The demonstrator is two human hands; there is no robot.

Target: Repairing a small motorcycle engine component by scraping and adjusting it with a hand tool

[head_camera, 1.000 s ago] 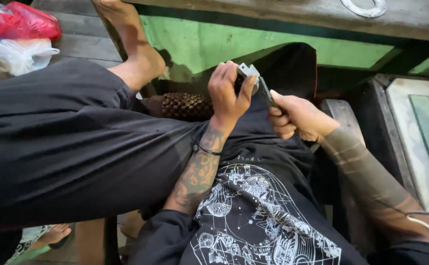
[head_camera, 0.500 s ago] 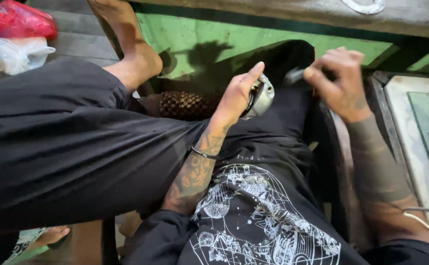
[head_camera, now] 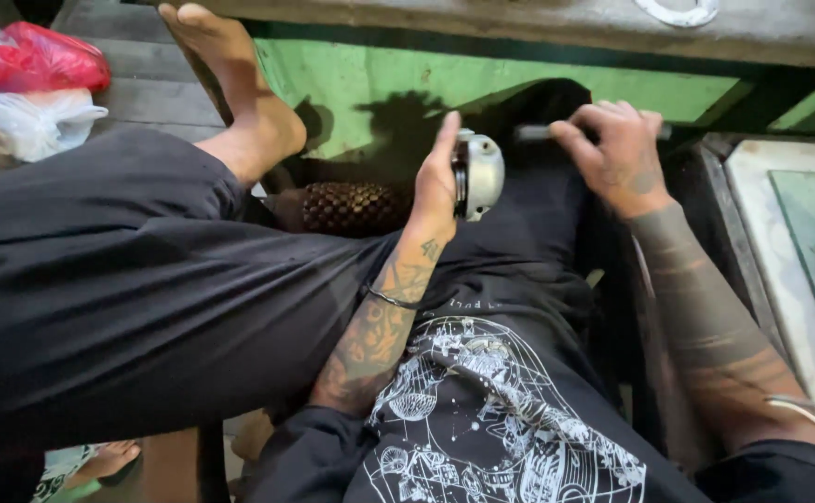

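Observation:
My left hand [head_camera: 435,182] grips a small silver metal tool head [head_camera: 479,174], round and shiny, held over my lap. My right hand [head_camera: 612,154] is closed around a thin grey metal bar [head_camera: 536,133] that sticks out to the left toward the silver part. Both hands sit above my black trousers [head_camera: 147,289] and black printed shirt [head_camera: 491,419]. My bare left foot [head_camera: 240,93] rests against a green metal panel [head_camera: 361,79].
A brown textured roll [head_camera: 347,207] lies under my raised leg. Red and white plastic bags [head_camera: 30,88] sit on the wooden planks at far left. A stone slab with glass panes [head_camera: 803,242] lies at right. A grey beam with a white ring [head_camera: 678,14] spans the top.
My right hand has risen from beside the left hand and swung right, now gripping the thin bar. My left hand has turned the silver part downward and settled lower.

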